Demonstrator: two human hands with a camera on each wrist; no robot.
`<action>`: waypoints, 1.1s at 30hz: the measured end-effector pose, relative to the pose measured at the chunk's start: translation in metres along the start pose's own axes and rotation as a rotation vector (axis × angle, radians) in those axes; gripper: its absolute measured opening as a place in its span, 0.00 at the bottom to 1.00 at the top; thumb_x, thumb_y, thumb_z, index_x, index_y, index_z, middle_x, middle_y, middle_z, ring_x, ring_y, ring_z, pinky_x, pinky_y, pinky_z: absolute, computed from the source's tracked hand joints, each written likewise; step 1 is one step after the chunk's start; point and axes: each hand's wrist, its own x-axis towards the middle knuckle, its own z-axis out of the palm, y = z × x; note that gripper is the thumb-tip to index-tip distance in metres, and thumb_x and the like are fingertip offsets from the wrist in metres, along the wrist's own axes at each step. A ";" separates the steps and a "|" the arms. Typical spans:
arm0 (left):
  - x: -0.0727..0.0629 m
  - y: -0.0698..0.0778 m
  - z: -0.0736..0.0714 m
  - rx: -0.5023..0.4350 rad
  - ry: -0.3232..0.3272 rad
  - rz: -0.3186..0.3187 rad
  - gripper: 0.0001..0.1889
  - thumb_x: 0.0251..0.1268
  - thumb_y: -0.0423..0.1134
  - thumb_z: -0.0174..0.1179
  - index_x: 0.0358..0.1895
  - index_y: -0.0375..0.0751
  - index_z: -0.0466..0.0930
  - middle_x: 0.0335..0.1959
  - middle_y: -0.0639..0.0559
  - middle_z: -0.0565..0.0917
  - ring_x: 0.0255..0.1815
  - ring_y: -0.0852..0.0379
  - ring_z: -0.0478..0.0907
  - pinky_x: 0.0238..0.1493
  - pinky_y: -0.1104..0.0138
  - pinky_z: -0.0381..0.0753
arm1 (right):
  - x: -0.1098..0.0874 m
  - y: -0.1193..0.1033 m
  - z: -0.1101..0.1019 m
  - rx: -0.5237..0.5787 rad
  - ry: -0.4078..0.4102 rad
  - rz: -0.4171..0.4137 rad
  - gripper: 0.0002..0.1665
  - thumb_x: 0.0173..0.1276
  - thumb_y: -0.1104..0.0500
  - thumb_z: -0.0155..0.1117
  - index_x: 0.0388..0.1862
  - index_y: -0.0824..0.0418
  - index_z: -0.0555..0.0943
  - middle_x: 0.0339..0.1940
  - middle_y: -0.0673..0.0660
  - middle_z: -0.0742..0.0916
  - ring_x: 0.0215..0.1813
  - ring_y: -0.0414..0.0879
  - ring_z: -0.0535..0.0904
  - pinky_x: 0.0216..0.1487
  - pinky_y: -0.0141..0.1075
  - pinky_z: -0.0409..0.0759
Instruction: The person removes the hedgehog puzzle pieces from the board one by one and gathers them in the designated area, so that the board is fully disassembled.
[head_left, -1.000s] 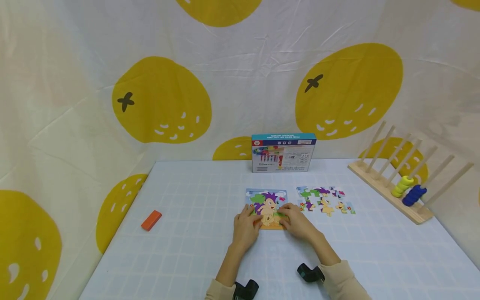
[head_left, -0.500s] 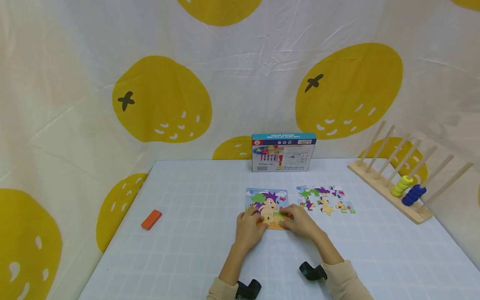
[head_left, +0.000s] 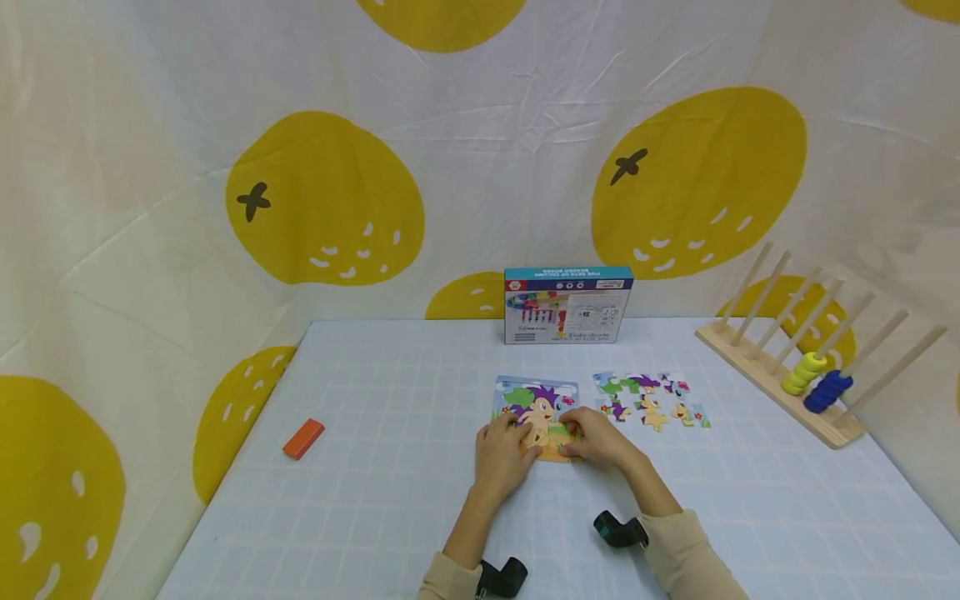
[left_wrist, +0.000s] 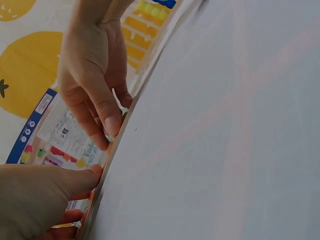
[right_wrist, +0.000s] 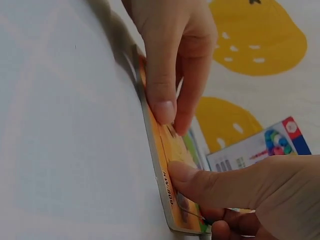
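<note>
A small jigsaw puzzle board [head_left: 534, 386], with a purple-haired cartoon hedgehog, green ground and an orange lower edge, lies flat on the table under both hands. My left hand [head_left: 501, 458] rests on its lower left part, thumb toward the bottom edge. On the lower right part rests my right hand [head_left: 600, 437], its thumb and fingertips bent down onto the picture. Seen from the right wrist, the board's orange front edge [right_wrist: 159, 147] carries small print, and both thumbs press close to it. Fingers hide parts of the lower picture.
Loose puzzle pieces [head_left: 651, 410] lie in two rows right of the board. Behind stands a toy box [head_left: 567, 308]. A wooden peg rack [head_left: 757, 358] with yellow beads [head_left: 803, 373] and blue beads [head_left: 828, 390] is at the right, an orange block [head_left: 303, 439] at the left.
My left hand has slid slightly right and down along the board, and the board has shifted a little to the right. My right hand stays on the lower right part.
</note>
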 end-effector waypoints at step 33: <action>0.001 0.003 -0.002 0.052 0.011 -0.056 0.23 0.54 0.59 0.64 0.49 0.50 0.84 0.51 0.51 0.78 0.49 0.52 0.71 0.41 0.60 0.67 | -0.028 0.034 -0.021 0.471 0.203 -0.018 0.20 0.64 0.65 0.62 0.52 0.73 0.74 0.33 0.63 0.82 0.28 0.51 0.83 0.28 0.38 0.83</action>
